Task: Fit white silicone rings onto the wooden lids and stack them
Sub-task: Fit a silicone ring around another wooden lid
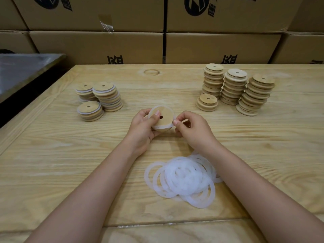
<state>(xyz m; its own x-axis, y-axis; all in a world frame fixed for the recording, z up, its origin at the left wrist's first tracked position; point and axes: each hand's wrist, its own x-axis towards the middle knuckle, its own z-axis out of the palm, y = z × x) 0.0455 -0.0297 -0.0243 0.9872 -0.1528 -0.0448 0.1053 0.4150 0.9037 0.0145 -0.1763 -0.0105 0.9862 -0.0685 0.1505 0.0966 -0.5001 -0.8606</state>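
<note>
Open tabletop (157, 90) between ringed stacks (100, 99) left and plain stacks (234, 89) right; ring pile (182, 179) near centre.

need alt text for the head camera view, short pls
A left hand grips a round wooden lid while the right hand pinches a white silicone ring onto its rim. On the pale wooden table lie a pile of loose white rings in front, ringed lid stacks at left and bare lid stacks at right.

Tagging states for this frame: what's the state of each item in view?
held lid: tilted, gripped by left hand
silicone ring: partly on held lid, pinched by right hand
loose rings: overlapping pile on table
left stacks: lids with rings fitted
right stacks: bare lids, no rings
</note>
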